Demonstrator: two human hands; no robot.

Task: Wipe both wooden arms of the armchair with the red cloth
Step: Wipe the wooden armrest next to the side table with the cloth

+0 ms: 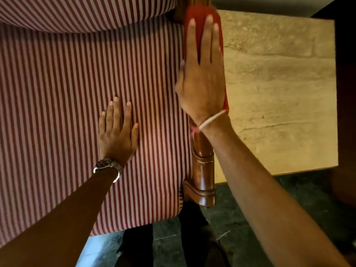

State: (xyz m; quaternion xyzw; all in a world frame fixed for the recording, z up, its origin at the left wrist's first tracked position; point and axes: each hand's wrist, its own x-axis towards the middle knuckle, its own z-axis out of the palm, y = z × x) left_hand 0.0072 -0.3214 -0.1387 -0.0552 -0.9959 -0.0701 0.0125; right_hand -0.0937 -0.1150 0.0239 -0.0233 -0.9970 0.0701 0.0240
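Observation:
The armchair's right wooden arm [204,170] runs from the lower middle up to the top edge, brown and glossy. A red cloth [194,12] lies along its far half. My right hand [202,74] presses flat on the cloth, fingers stretched out and close together, covering most of it. My left hand [117,130], with a wristwatch, rests flat on the red-and-white striped seat cushion [57,103], fingers apart and holding nothing. The chair's left wooden arm is out of view.
A beige stone-like slab [279,83] lies right of the arm. Dark green floor [240,218] shows below it. The striped backrest [77,10] fills the top left. A dark object [346,112] stands at the right edge. My dark trouser leg [192,237] is at the bottom.

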